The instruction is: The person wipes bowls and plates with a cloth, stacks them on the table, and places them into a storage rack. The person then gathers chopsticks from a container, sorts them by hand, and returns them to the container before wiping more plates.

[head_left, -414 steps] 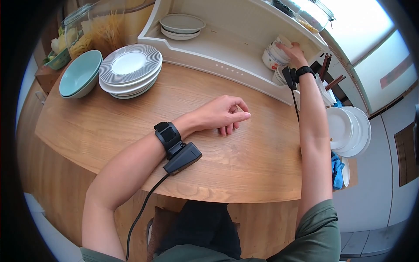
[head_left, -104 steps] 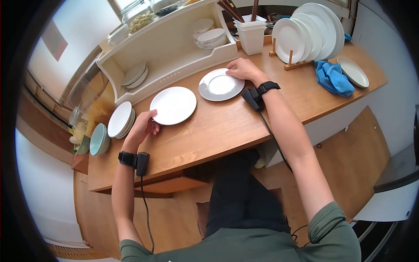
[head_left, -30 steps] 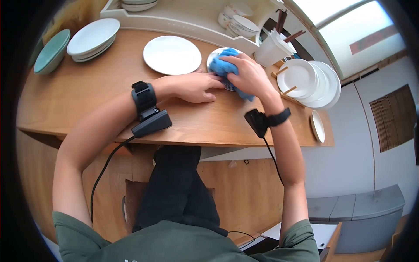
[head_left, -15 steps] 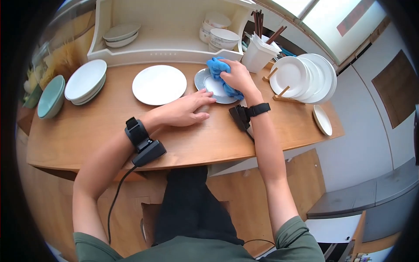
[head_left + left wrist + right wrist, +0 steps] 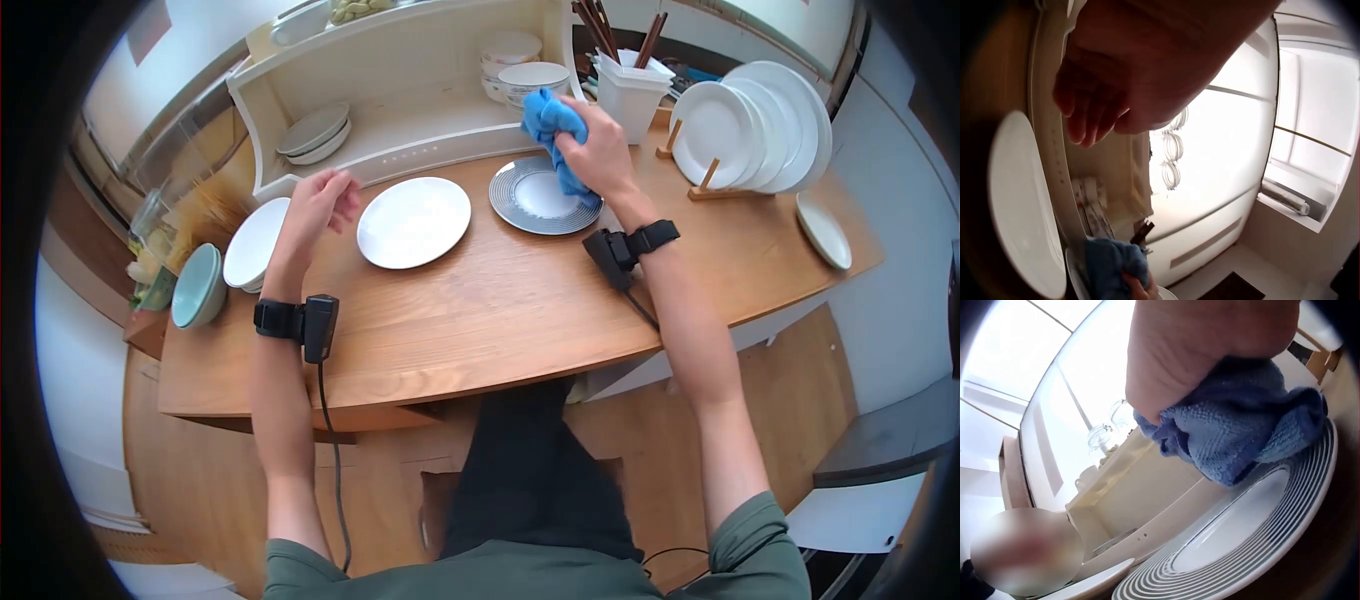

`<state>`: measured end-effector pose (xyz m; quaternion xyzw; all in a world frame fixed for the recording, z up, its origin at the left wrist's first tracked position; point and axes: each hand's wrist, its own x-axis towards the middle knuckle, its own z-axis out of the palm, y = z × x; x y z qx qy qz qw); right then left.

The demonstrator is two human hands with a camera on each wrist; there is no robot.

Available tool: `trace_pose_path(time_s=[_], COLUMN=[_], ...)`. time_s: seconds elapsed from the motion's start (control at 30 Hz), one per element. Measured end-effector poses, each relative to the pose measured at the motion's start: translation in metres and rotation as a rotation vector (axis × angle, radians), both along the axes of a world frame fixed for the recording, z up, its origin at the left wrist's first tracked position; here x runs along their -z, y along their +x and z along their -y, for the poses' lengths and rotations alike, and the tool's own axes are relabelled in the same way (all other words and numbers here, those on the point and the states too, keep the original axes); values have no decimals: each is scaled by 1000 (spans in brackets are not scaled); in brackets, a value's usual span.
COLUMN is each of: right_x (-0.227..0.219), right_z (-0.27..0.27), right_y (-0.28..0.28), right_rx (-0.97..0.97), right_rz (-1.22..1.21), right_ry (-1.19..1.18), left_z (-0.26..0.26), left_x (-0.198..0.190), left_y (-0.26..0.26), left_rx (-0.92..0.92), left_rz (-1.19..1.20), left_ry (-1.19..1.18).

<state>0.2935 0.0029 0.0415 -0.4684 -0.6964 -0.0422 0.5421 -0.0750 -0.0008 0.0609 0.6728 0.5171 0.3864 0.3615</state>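
Note:
My right hand (image 5: 600, 150) grips a crumpled blue cloth (image 5: 555, 125) over a plate with a grey striped rim (image 5: 515, 195). In the right wrist view the cloth (image 5: 1229, 425) hangs close above the far part of that plate (image 5: 1235, 537). My left hand (image 5: 318, 208) is raised with its fingers loosely bent, nothing in it, between a plain white plate (image 5: 413, 222) and a stack topped by a white dish (image 5: 255, 245). The left wrist view has the white plate (image 5: 1025, 203) below this hand (image 5: 1122, 81).
A white shelf unit (image 5: 400, 155) along the back holds bowls (image 5: 530, 80) and shallow dishes (image 5: 315, 130). To the right are a white chopstick holder (image 5: 630, 95), plates in a wooden rack (image 5: 715, 135) and an oval dish (image 5: 825, 230). Teal bowls (image 5: 198, 285) stand far left.
The blue cloth went from beside the rack into my right hand and onto the striped plate. In the last half second my left hand has left that plate's edge, moving left; the cloth has lifted slightly.

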Motion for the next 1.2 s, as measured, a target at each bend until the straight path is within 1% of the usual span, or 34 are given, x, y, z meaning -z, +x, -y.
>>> trace_pose_path(time_s=[0.03,0.1,0.13,0.2,0.27,0.37,0.4,0.43,0.47,0.5,0.53,0.6,0.67,0.7,0.73,0.77,0.83,0.9,0.93,1.0,1.03,1.07,1.13,1.2], right_x=[-4,-13,-16,-23,-27,-33,-34,-35,-35,-33,-31,-26,-17,-7,-7,-10,-14,-15,-13,-7,-7,-7,-10,-15], right_z=[2,8,11,18,21,26,27,30,34,38,44,56,61,59,64,65,64,55,49,35,29,26,24,31], right_y=[-2,-7,-8,-13,-16,-24,-28,-34,-41,-52,-64,-87,-108,-118,-128,-132,-133,-128,-124,-113,-105,-97,-84,-81], right_rx=[-2,2,3,5,-12,-63,-82,-101,-103,-205,-304,-421,-539,-570,-521,-499,-483,-401,-401,-190,-142,-144,-44,-51], right_rz=[-26,-50,-60,-82,-94,-122,-70,-18,-21,47,112,277,495,561,555,542,528,484,483,403,388,387,374,353], right_ry=[73,194,195,323,344,403,427,449,453,337,221,62,-85,-40,-42,-58,-77,93,87,154,147,144,143,139], left_z=[1,6,10,16,13,10,11,18,21,19,18,13,11,6,6,7,12,25,28,31,28,30,32,30], left_x=[1,3,1,1,7,12,13,10,7,4,4,7,12,18,18,18,13,2,0,0,1,1,-1,0], left_y=[-3,-11,-8,4,6,8,9,15,19,20,20,21,21,19,20,19,21,30,35,41,40,40,42,41], left_rx=[1,-103,-105,-86,-65,66,60,57,57,94,93,156,153,141,128,125,113,105,106,145,146,145,58,24], left_rz=[-22,-254,-264,-410,-415,-345,-346,-203,-62,-22,-27,171,195,167,139,137,224,297,299,253,238,238,221,248], left_ry=[-1,-182,-180,-400,-404,-422,-418,-398,-374,-348,-345,-169,-128,-40,48,46,104,114,108,260,230,227,328,357])
